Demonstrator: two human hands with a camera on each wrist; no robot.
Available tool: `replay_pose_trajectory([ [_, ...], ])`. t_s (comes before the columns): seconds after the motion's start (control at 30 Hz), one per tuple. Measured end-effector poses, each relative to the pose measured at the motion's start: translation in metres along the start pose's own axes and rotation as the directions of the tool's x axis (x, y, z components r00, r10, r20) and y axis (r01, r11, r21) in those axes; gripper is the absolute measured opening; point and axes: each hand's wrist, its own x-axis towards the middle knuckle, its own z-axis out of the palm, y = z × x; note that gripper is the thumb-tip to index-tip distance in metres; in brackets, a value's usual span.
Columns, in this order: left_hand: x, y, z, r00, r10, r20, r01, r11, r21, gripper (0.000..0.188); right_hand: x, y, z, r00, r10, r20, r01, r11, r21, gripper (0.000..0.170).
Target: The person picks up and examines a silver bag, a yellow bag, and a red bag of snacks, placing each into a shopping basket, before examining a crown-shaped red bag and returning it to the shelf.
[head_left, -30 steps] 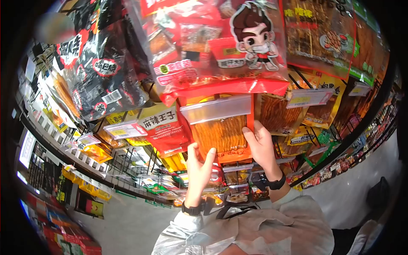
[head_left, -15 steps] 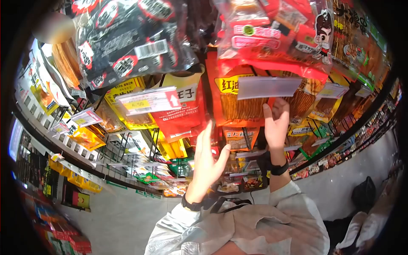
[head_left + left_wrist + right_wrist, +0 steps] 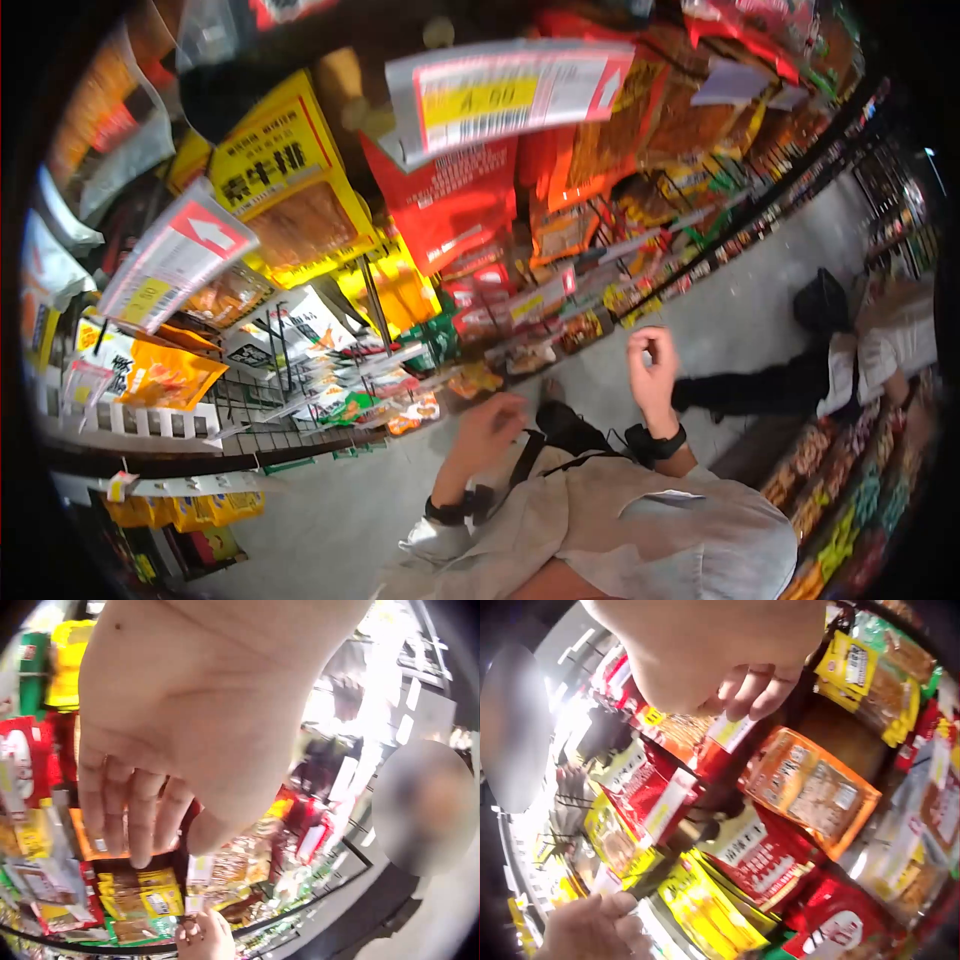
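Both hands are away from the shelf packets, in front of the torso. My left hand [image 3: 490,430] is blurred in the head view, low before the shelf edge; its fingers hang relaxed with nothing in them in the left wrist view. My right hand [image 3: 655,375] is raised over the floor, fingers loosely curled and holding nothing. Ahead hang a yellow snack packet [image 3: 300,190], a red packet [image 3: 450,195] and an orange-red packet of brown strips [image 3: 605,130]. The right wrist view shows a smaller orange packet [image 3: 814,787] below the right hand.
A large price tag [image 3: 510,95] sticks out in front of the red packet, another tag [image 3: 180,255] at left. A curved black rack edge [image 3: 720,240] runs along the display. Another person [image 3: 890,335] stands at the right, beside a shelf of colourful goods [image 3: 840,480].
Both hands held the orange-red packet of strips; they have let go and drawn back toward the body. The head view has turned left, so the packet now hangs farther right and higher.
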Motion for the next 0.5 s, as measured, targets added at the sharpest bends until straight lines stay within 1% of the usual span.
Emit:
replay_pose_trajectory([
  [0.03, -0.005, -0.047, -0.005, 0.997, -0.068, 0.03, 0.068, 0.998, -0.011, 0.025, -0.019, -0.001, -0.001, 0.996, 0.062, 0.063, -0.058, 0.996, -0.07, 0.004],
  [0.1, -0.015, -0.168, -0.013, 0.978, -0.195, 0.078, 0.197, 0.98, -0.016, 0.027, -0.056, -0.003, -0.004, 0.965, 0.191, 0.179, -0.154, 0.968, -0.199, 0.003],
  [0.13, -0.029, -0.219, -0.018, 0.956, -0.285, 0.065, 0.285, 0.958, 0.017, 0.026, -0.074, 0.0, -0.008, 0.939, 0.26, 0.225, -0.211, 0.952, -0.22, 0.004],
  [0.2, -0.065, -0.317, -0.03, 0.879, -0.475, -0.042, 0.476, 0.873, 0.108, 0.024, -0.117, 0.018, -0.025, 0.866, 0.392, 0.31, -0.32, 0.912, -0.259, 0.006],
  [0.23, -0.089, -0.359, -0.038, 0.829, -0.546, -0.117, 0.558, 0.817, 0.146, 0.023, -0.144, 0.032, -0.037, 0.797, 0.524, 0.301, -0.437, 0.844, -0.311, 0.008],
  [0.27, -0.116, -0.391, -0.048, 0.763, -0.618, -0.191, 0.644, 0.75, 0.149, 0.022, -0.186, 0.065, -0.053, 0.761, 0.599, 0.249, -0.553, 0.8, -0.232, 0.007],
  [0.3, -0.14, -0.413, -0.057, 0.669, -0.707, -0.228, 0.735, 0.675, 0.063, 0.022, -0.229, 0.099, -0.07, 0.718, 0.668, 0.195, -0.655, 0.743, -0.137, 0.008],
  [0.33, -0.159, -0.422, -0.067, 0.531, -0.82, -0.212, 0.815, 0.563, -0.138, 0.021, -0.272, 0.132, -0.086, 0.668, 0.731, 0.139, -0.735, 0.677, -0.032, 0.009],
  [0.37, -0.178, -0.428, -0.072, 0.379, -0.913, -0.151, 0.833, 0.408, -0.373, 0.021, -0.323, 0.152, -0.111, 0.557, 0.826, 0.084, -0.83, 0.557, 0.017, 0.011],
  [0.4, -0.191, -0.431, -0.073, 0.27, -0.958, -0.091, 0.799, 0.276, -0.534, 0.021, -0.372, 0.17, -0.136, 0.432, 0.902, 0.027, -0.9, 0.428, 0.083, 0.012],
  [0.43, -0.196, -0.43, -0.072, 0.236, -0.97, -0.061, 0.755, 0.223, -0.616, 0.021, -0.453, 0.204, -0.173, 0.629, 0.744, 0.226, -0.514, 0.615, -0.598, 0.013],
  [0.47, -0.196, -0.426, -0.068, 0.25, -0.967, -0.046, 0.716, 0.217, -0.663, 0.021, -0.53, 0.237, -0.208, 0.761, 0.51, 0.401, 0.203, 0.399, -0.894, 0.013],
  [0.5, -0.197, -0.418, -0.064, 0.306, -0.951, -0.054, 0.681, 0.258, -0.685, 0.021, -0.564, 0.208, -0.214, 0.8, 0.19, 0.569, 0.473, 0.383, -0.793, 0.014],
])
